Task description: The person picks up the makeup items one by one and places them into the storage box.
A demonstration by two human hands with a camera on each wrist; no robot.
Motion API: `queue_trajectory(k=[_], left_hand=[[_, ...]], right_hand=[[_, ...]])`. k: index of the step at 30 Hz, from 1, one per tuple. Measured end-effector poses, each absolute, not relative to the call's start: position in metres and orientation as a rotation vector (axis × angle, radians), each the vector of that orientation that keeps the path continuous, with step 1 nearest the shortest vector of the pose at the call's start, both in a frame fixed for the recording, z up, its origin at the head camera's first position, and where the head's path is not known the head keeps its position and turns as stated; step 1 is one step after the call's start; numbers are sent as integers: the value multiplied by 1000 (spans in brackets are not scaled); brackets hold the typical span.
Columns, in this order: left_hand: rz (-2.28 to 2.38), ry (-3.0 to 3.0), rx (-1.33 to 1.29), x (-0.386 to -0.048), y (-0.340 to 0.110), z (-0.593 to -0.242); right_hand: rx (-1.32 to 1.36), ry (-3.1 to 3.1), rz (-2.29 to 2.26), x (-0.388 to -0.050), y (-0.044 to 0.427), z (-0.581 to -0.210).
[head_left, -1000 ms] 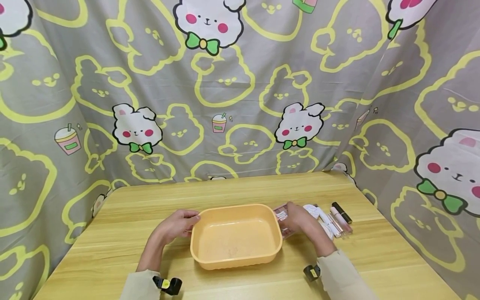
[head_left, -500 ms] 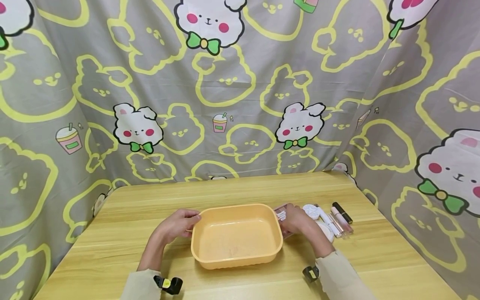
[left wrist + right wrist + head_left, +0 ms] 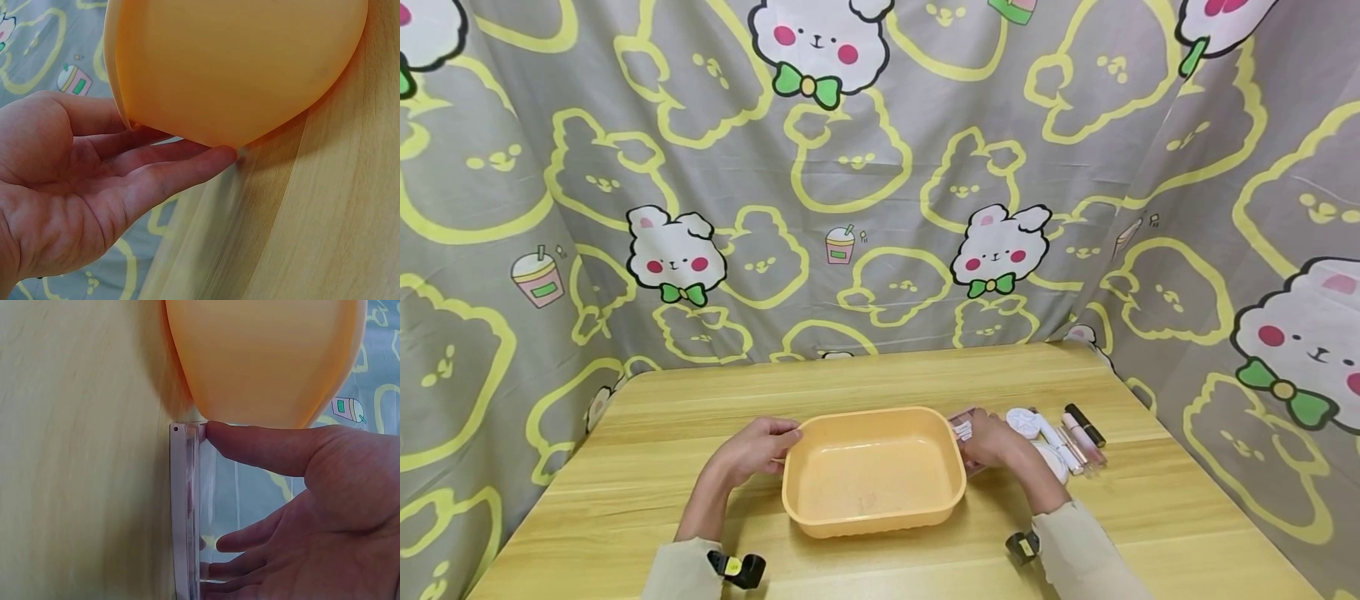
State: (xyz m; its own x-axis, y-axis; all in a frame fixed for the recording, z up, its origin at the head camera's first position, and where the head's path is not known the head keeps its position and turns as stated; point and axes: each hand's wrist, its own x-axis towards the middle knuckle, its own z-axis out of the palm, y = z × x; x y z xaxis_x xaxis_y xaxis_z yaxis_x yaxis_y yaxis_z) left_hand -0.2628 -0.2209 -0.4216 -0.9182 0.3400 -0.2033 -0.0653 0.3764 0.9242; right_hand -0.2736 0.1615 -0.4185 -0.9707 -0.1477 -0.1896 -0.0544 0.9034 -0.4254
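Observation:
A light orange plastic basin (image 3: 872,521) sits on the table in the middle of the head view, with nothing inside. My left hand (image 3: 756,450) holds its left end, thumb at the rim and fingers against the outer wall; the thumb tip is hidden in the left wrist view. Beside the basin's right end, my right hand (image 3: 996,442) lies over a flat makeup palette (image 3: 181,506) with a see-through lid. In the right wrist view its thumb touches the palette's end near the basin. The other fingers are spread and fairly straight at the lid.
Right of my right hand lie a white round compact (image 3: 1022,422), another pale round item (image 3: 1051,461), slim white and pink tubes (image 3: 1071,446) and a black tube (image 3: 1084,425). A patterned grey curtain (image 3: 880,250) stands behind the wooden table (image 3: 625,483).
My right hand has shifted slightly over the palette since the first frame, baring more of the pale round item beside it. The left hand and basin look nearly unchanged.

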Motion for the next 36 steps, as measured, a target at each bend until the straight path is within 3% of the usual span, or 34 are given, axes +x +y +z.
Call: queue_trajectory(k=[36], left_hand=[[1572, 2273, 238, -262, -220, -423]], right_hand=[[-100, 2888, -730, -277, 162, -425]])
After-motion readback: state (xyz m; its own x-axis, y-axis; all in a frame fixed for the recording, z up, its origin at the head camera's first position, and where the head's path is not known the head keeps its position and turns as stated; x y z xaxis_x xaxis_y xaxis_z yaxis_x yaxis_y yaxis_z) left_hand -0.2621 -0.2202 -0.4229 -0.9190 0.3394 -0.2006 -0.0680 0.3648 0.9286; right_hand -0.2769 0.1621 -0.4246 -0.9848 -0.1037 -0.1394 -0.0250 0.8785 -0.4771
